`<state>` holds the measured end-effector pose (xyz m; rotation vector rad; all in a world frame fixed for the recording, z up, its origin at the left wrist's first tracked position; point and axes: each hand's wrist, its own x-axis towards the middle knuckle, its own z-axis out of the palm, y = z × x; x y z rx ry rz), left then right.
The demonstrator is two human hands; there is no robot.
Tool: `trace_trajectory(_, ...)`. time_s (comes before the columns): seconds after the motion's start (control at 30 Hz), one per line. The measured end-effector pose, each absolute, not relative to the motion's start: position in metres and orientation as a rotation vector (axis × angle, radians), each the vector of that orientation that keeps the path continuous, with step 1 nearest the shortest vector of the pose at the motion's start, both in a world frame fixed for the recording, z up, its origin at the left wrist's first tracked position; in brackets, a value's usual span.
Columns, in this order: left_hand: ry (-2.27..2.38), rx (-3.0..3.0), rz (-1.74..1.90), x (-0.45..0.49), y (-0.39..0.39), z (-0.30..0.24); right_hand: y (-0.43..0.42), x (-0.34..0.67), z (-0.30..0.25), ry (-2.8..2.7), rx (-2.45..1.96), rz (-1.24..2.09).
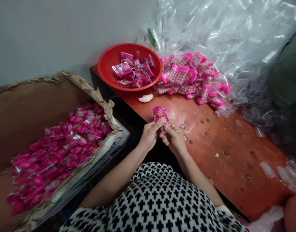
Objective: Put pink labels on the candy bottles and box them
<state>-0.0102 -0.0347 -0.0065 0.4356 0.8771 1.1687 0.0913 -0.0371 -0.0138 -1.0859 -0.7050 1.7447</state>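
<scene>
In front of my body, above the near edge of the table, my two hands meet. My left hand [149, 134] is closed, its thumb pressed on the lower part of a pink printed wrapper [159, 112]. The wrapper stands up above the fingertips, its printed face towards me. My right hand [176, 138] pinches at the wrapper's lower right corner. Between the fingers a bit of pink shows below the wrapper, perhaps a candy container, but the fingers hide most of it.
A red bowl [105, 77] of pink packets stands at the back of the red table [210, 141]. Beside it lie candy-filled containers with pink caps [183, 74], before a heap of clear plastic containers [222, 35]. At left, a torn cardboard box [41, 93] holds pink packets [65, 145]. A white crumpled piece [146, 98] lies near the bowl.
</scene>
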Motion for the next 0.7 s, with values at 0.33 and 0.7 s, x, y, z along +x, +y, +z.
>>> trace_trajectory(0.33,0.88,0.253,1.322,-0.02,-0.027,-0.006,-0.045,0.091,-0.013,-0.758,-1.099,1.632)
trace_trajectory(0.7,0.86,0.234,1.287,-0.017,-0.034,-0.005,-0.053,0.092,-0.012,-0.86,-1.194,1.479)
